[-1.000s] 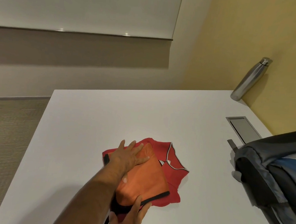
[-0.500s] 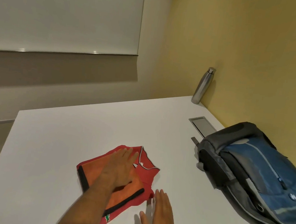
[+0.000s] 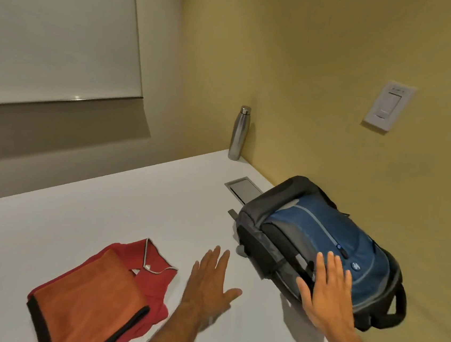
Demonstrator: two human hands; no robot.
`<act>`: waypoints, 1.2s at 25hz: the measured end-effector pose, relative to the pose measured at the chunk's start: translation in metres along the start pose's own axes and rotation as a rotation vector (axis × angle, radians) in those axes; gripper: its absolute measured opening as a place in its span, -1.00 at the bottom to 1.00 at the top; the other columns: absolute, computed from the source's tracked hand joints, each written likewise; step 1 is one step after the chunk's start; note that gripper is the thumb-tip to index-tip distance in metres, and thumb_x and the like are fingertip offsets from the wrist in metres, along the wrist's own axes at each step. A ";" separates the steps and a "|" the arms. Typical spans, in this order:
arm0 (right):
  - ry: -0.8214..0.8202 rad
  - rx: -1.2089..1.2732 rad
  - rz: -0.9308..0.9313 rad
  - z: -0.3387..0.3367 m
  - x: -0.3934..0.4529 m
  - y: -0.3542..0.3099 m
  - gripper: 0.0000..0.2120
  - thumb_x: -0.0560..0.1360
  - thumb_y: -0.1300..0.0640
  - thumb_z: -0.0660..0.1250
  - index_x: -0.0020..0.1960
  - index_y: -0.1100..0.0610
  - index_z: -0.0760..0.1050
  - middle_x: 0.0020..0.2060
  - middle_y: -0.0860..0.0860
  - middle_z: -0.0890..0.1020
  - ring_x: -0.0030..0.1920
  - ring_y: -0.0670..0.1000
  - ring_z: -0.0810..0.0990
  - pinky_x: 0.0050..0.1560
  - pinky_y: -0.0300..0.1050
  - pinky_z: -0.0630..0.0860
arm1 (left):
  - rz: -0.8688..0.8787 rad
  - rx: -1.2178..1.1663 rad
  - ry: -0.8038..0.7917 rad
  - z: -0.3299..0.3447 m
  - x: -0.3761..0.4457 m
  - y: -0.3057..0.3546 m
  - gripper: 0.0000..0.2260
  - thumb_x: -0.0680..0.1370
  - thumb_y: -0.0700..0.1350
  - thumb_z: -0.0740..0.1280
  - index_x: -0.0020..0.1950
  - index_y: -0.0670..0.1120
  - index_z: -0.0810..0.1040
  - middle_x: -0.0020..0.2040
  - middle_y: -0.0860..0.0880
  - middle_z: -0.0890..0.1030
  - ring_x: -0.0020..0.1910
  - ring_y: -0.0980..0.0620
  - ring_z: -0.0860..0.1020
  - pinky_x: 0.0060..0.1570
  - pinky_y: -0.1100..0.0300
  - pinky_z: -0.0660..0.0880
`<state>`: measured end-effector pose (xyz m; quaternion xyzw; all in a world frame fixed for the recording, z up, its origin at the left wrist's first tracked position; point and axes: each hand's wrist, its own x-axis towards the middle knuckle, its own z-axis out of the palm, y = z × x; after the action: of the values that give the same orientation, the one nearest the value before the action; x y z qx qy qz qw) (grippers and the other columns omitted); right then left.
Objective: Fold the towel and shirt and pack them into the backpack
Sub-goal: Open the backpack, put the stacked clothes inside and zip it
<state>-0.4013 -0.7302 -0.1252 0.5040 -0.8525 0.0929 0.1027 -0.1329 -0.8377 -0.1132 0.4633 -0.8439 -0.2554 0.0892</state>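
Note:
A folded orange towel [image 3: 93, 304] with black edging lies on top of a folded red shirt [image 3: 152, 271] at the lower left of the white table [image 3: 103, 213]. A blue and grey backpack [image 3: 320, 236] lies on its side at the table's right edge, against the yellow wall. My left hand [image 3: 209, 283] hovers open between the clothes and the backpack, fingers spread, holding nothing. My right hand [image 3: 326, 290] is open with straight fingers over the backpack's near side; whether it touches the bag is unclear.
A steel bottle [image 3: 239, 133] stands at the table's far right corner by the wall. A metal cable hatch [image 3: 243, 189] is set into the tabletop just behind the backpack. A light switch [image 3: 388, 105] is on the yellow wall.
My left hand has lifted off the towel and moved right. My right hand has swung right to the backpack. The view has turned right, showing the whole backpack.

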 end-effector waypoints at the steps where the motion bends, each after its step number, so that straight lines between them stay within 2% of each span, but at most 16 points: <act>1: 0.014 -0.028 0.014 -0.003 0.010 0.021 -0.22 0.54 -0.31 -0.10 0.54 0.22 0.17 0.52 0.24 0.22 0.55 0.21 0.08 0.50 0.26 0.05 | -0.004 -0.025 -0.003 0.006 0.010 0.018 -0.20 0.54 0.32 0.22 0.61 0.11 -0.16 0.62 0.04 -0.21 0.60 -0.02 -0.18 0.57 -0.05 -0.13; 3: 0.016 -0.055 0.058 -0.009 0.029 0.059 -0.21 0.52 -0.31 -0.08 0.55 0.22 0.16 0.52 0.24 0.22 0.55 0.21 0.09 0.50 0.25 0.05 | -0.008 -0.073 -0.012 0.020 0.029 0.051 -0.19 0.52 0.32 0.26 0.61 0.11 -0.09 0.63 0.04 -0.09 0.61 -0.05 -0.05 0.56 -0.01 -0.01; 4: 0.007 -0.064 0.085 -0.010 0.039 0.075 -0.21 0.52 -0.31 -0.07 0.55 0.21 0.15 0.52 0.24 0.22 0.55 0.22 0.09 0.49 0.25 0.05 | -0.011 -0.109 -0.011 0.027 0.039 0.065 -0.22 0.51 0.32 0.29 0.60 0.10 0.00 0.62 0.03 0.04 0.58 -0.05 0.08 0.53 0.03 0.12; 6: -0.015 -0.077 0.136 -0.008 0.058 0.113 -0.23 0.53 -0.28 0.01 0.55 0.22 0.15 0.50 0.25 0.25 0.52 0.23 0.16 0.48 0.26 0.10 | 0.010 -0.167 0.017 0.043 0.057 0.094 -0.38 0.47 0.32 0.33 0.43 0.12 0.26 0.42 0.09 0.36 0.36 0.00 0.38 0.32 0.12 0.39; 7: -0.038 -0.083 0.152 -0.004 0.067 0.129 -0.26 0.55 -0.25 0.06 0.54 0.23 0.16 0.49 0.25 0.28 0.50 0.24 0.20 0.47 0.26 0.16 | 0.017 -0.174 0.028 0.050 0.064 0.106 -0.48 0.45 0.32 0.33 0.30 0.12 0.33 0.26 0.11 0.44 0.22 0.04 0.43 0.20 0.14 0.46; 9: -0.091 -0.066 0.179 0.001 0.084 0.157 -0.28 0.54 -0.22 0.18 0.52 0.24 0.19 0.45 0.24 0.34 0.45 0.24 0.29 0.42 0.22 0.27 | -0.020 -0.188 0.026 0.065 0.076 0.129 -0.58 0.44 0.34 0.31 0.12 0.09 0.38 0.08 0.12 0.46 0.08 0.05 0.45 0.05 0.12 0.48; 11: -0.128 -0.008 0.192 0.007 0.101 0.181 -0.30 0.52 -0.17 0.26 0.47 0.27 0.26 0.37 0.24 0.43 0.35 0.26 0.38 0.34 0.21 0.35 | -0.115 -0.236 0.001 0.077 0.087 0.150 -0.58 0.44 0.37 0.31 0.01 0.06 0.41 0.00 0.10 0.50 -0.01 0.05 0.50 -0.03 0.13 0.48; 14: -0.212 0.059 0.274 0.017 0.124 0.209 -0.34 0.53 -0.16 0.25 0.45 0.25 0.27 0.34 0.23 0.45 0.31 0.28 0.41 0.29 0.15 0.38 | -0.281 -0.331 -0.031 0.087 0.102 0.169 -0.54 0.39 0.43 0.31 -0.14 0.04 0.41 -0.09 0.04 0.59 -0.11 0.02 0.56 -0.10 0.10 0.51; 16: -0.289 0.147 0.336 0.027 0.137 0.224 -0.41 0.55 -0.15 0.24 0.38 0.26 0.30 0.28 0.25 0.49 0.25 0.28 0.45 0.19 0.11 0.43 | -0.365 -0.324 -0.035 0.090 0.110 0.175 -0.52 0.36 0.45 0.31 -0.22 0.04 0.40 -0.14 0.03 0.61 -0.14 0.00 0.58 -0.14 0.10 0.51; 18: -0.353 0.260 0.384 0.030 0.144 0.230 -0.58 0.57 -0.03 0.26 0.22 0.30 0.37 0.18 0.30 0.52 0.15 0.29 0.50 0.07 0.06 0.45 | -0.405 -0.304 -0.031 0.093 0.116 0.176 -0.53 0.37 0.44 0.31 -0.23 0.03 0.40 -0.16 0.05 0.61 -0.14 0.00 0.58 -0.12 0.10 0.53; 20: -0.342 0.296 0.436 0.032 0.147 0.234 -0.70 0.59 0.07 0.27 0.14 0.32 0.41 0.12 0.34 0.52 0.10 0.30 0.52 0.02 0.04 0.45 | -0.409 -0.299 -0.031 0.096 0.119 0.178 -0.59 0.42 0.37 0.33 -0.22 0.04 0.39 -0.17 0.07 0.58 -0.16 0.03 0.56 -0.12 0.12 0.52; 26: -0.270 0.361 0.523 0.019 0.140 0.222 -0.77 0.53 0.14 0.35 0.12 0.26 0.51 0.00 0.25 0.63 -0.05 0.24 0.58 -0.16 -0.07 0.42 | -0.396 -0.332 -0.002 0.098 0.126 0.178 -0.79 0.52 0.11 0.31 -0.18 0.02 0.40 -0.17 0.04 0.54 -0.15 0.01 0.53 -0.10 0.14 0.48; 30: -0.275 0.504 0.601 -0.001 0.120 0.198 -0.89 0.37 0.16 0.44 -0.13 0.15 0.56 -0.23 0.10 0.63 -0.21 0.15 0.54 -0.19 -0.11 0.44 | -0.402 -0.304 0.022 0.083 0.136 0.149 -0.82 0.49 0.02 0.30 -0.25 0.02 0.37 -0.20 0.01 0.54 -0.19 -0.03 0.52 -0.13 0.12 0.49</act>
<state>-0.6316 -0.7367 -0.1032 0.2499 -0.9180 0.2562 -0.1706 -0.3500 -0.8557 -0.1188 0.6059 -0.6856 -0.3869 0.1145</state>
